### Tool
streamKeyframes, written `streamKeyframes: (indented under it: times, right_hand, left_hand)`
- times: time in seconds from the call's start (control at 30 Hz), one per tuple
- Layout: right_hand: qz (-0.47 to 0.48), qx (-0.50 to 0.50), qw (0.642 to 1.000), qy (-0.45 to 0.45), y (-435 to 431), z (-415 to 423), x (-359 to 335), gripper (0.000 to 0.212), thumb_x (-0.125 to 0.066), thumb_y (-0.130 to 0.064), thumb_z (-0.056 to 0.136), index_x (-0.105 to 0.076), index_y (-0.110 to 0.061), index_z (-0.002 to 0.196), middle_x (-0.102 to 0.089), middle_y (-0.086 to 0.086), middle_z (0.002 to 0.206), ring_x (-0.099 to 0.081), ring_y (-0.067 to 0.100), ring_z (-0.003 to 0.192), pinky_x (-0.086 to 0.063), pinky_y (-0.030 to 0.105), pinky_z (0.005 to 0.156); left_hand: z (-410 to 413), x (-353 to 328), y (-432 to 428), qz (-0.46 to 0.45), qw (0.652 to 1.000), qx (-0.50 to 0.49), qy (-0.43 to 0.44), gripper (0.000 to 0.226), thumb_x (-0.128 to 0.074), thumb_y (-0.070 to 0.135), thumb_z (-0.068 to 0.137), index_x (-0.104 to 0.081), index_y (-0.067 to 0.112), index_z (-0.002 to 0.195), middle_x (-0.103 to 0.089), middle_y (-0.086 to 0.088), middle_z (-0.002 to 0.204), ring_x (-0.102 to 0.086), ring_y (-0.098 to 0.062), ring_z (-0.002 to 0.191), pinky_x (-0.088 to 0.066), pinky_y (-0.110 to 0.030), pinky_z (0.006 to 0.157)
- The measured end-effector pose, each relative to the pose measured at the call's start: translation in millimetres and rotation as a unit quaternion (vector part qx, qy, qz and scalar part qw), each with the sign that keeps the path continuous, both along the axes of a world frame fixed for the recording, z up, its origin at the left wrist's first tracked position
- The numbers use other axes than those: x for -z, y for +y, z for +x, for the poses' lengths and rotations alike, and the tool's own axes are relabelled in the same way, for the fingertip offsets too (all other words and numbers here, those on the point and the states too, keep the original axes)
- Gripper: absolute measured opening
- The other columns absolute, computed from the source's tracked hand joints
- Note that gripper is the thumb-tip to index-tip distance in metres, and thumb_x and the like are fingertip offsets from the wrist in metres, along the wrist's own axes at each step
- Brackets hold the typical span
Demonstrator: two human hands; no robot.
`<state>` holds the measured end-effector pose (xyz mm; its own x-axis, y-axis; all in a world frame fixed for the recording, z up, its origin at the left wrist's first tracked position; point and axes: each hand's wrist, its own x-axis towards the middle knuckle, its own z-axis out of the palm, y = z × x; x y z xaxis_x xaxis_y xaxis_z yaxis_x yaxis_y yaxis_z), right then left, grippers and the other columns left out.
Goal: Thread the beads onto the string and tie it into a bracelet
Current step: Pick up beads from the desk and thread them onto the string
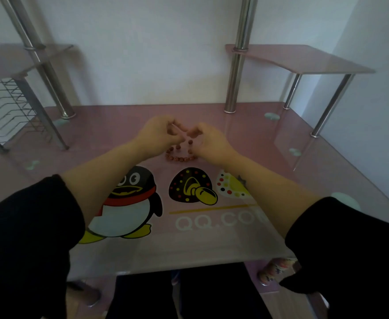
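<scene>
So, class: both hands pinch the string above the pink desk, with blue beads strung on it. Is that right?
No: the head view shows reddish-brown beads, not blue. The left hand and the right hand do pinch the string above the pink desk.

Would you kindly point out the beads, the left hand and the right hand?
beads (181, 159), head view, bottom row of the strung loop.
left hand (158, 135), head view, back of the hand.
right hand (212, 142), head view, back of the hand.

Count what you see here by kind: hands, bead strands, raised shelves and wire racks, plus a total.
Hands: 2, left hand and right hand
Bead strand: 1
Raised shelves: 2, left shelf and right shelf
Wire rack: 1
Total: 6
</scene>
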<state>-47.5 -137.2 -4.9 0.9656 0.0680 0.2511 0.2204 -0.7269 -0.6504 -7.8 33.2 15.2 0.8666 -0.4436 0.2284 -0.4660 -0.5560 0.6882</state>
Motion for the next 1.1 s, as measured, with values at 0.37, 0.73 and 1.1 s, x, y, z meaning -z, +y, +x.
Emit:
streamKeyframes:
  times: [0.37,0.73,1.1]
  right_hand:
    - [0.191,0.062,0.976,0.081,-6.4,4.3,-2.5,0.016,-0.061,-0.009,0.09,-0.061,-0.01,0.074,-0.064,0.01,0.061,-0.057,0.013,0.045,-0.049,0.025,0.044]
    - [0.072,0.128,0.988,0.037,-17.3,15.9,11.1,0.023,-0.063,-0.009,0.078,-0.066,0.009,0.064,-0.066,0.026,0.066,-0.05,0.019,0.051,-0.053,0.043,0.066]
    - [0.076,0.135,0.988,-0.007,-8.2,21.0,7.8,0.011,-0.068,-0.02,0.079,-0.068,-0.014,0.071,-0.062,-0.008,0.063,-0.059,0.009,0.06,-0.048,0.028,0.057]
  left_hand:
    - [20.6,0.3,-18.8,0.087,0.995,-0.018,-0.05,0.014,-0.067,0.02,0.088,-0.07,0.016,0.101,-0.071,-0.005,0.097,-0.065,-0.018,0.09,-0.051,-0.034,0.083]
    - [49.6,18.4,-44.7,0.21,0.977,0.006,-0.042,0.02,-0.068,0.025,0.088,-0.073,0.016,0.105,-0.072,-0.006,0.105,-0.063,-0.017,0.088,-0.047,-0.029,0.079]
    - [41.6,5.1,-16.3,0.101,0.995,-0.001,0.014,0.014,-0.067,0.021,0.089,-0.071,0.018,0.103,-0.067,0.009,0.087,-0.059,-0.004,0.076,-0.046,-0.025,0.075]
